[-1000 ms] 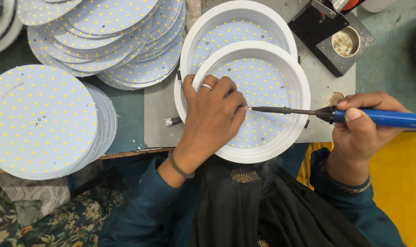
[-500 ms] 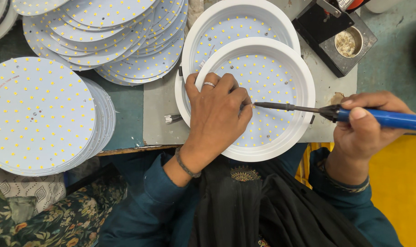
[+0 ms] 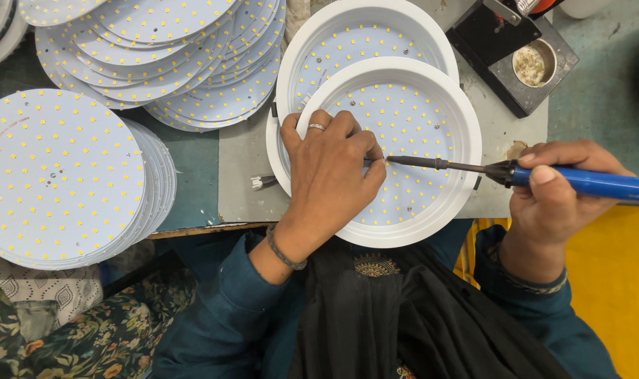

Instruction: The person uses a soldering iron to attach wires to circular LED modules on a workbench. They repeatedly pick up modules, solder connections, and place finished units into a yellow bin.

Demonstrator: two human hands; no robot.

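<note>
A round white lamp housing (image 3: 467, 133) with a dotted LED disc (image 3: 418, 126) inside lies at the bench's near edge, stacked on a second housing (image 3: 347, 28). My left hand (image 3: 330, 179) rests inside it on the disc, fingers bunched near the centre, a ring on one finger; whether it pinches something is hidden. My right hand (image 3: 555, 189) grips a blue-handled soldering iron (image 3: 586, 182). The iron's dark tip reaches left to my left fingertips over the disc.
A stack of LED discs (image 3: 60, 175) sits at the left, and another fanned pile (image 3: 179, 63) lies at the back. A black stand with a brass cup (image 3: 526, 63) is at the back right. A small connector (image 3: 258, 183) lies left of the housing.
The view has shifted slightly. The iron's tip has edged left to meet my left fingertips. Both hands otherwise stay in place.
</note>
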